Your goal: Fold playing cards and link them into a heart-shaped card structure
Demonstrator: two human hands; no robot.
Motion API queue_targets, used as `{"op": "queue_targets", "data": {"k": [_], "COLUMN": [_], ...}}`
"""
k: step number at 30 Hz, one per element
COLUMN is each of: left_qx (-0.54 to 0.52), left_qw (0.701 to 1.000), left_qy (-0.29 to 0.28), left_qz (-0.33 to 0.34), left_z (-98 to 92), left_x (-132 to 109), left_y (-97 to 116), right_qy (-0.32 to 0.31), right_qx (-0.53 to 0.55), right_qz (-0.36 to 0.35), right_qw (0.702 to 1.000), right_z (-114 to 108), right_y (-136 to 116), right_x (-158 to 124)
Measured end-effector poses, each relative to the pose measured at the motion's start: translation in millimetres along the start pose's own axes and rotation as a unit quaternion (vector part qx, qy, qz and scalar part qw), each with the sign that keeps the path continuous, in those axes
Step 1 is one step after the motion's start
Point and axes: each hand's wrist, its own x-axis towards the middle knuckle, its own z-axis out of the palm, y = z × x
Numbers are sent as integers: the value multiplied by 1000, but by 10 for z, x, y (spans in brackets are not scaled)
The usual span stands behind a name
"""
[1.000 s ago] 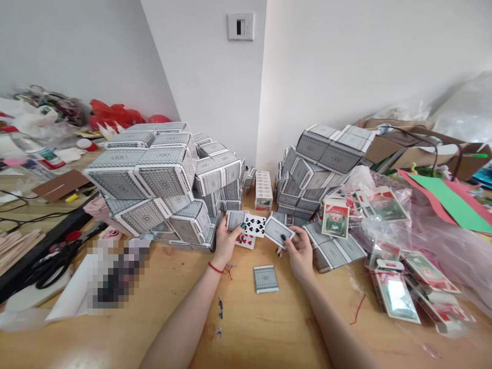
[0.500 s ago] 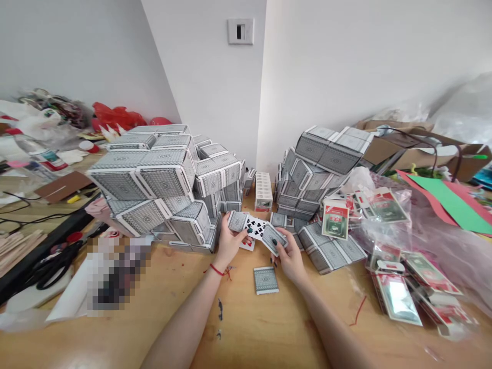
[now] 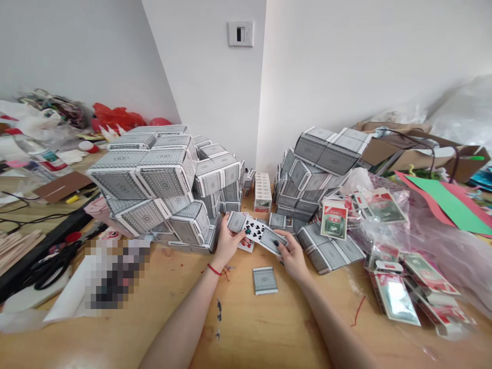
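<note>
So your left hand (image 3: 226, 242) is sitting just left of center, thumb and fingers closing narrow around a gray-backed playing card (image 3: 236, 220) and the spade playing card (image 3: 255, 229), which is lying face up between your hands. Your right hand (image 3: 293, 258) is pinching a second gray-backed playing card (image 3: 271, 239), thumb on top, and that one is overlapping the right end of the spades. A red-suit card (image 3: 246, 245) is peeking out on the near side, under the spades; can't tell if you're gripping it or if it's resting on the table (image 3: 249, 333).

Nearer to you, a folded gray card (image 3: 265, 280) is lying flat between your forearms. You're wearing a red string bracelet (image 3: 214, 269) on your left wrist. Two stacks made of cards are flanking your hands: the left card stack (image 3: 161, 182) is looking bulkier, and the right card stack (image 3: 328, 154) is leaning a bit. A red-and-green card box (image 3: 334, 220) is lying right of your right hand, and a narrow white box (image 3: 263, 190) is sitting on the far side, between the stacks.
</note>
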Motion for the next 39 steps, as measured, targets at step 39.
{"op": "queue_targets", "data": {"k": [39], "left_qx": [30], "left_qw": [997], "left_qy": [-63], "left_qz": [-30], "left_z": [80], "left_x": [-70], "left_y": [-13], "right_qy": [-43], "right_qx": [24], "right_qz": [25], "right_qw": [998], "right_z": [66], "right_y": [81], "right_x": [66]}}
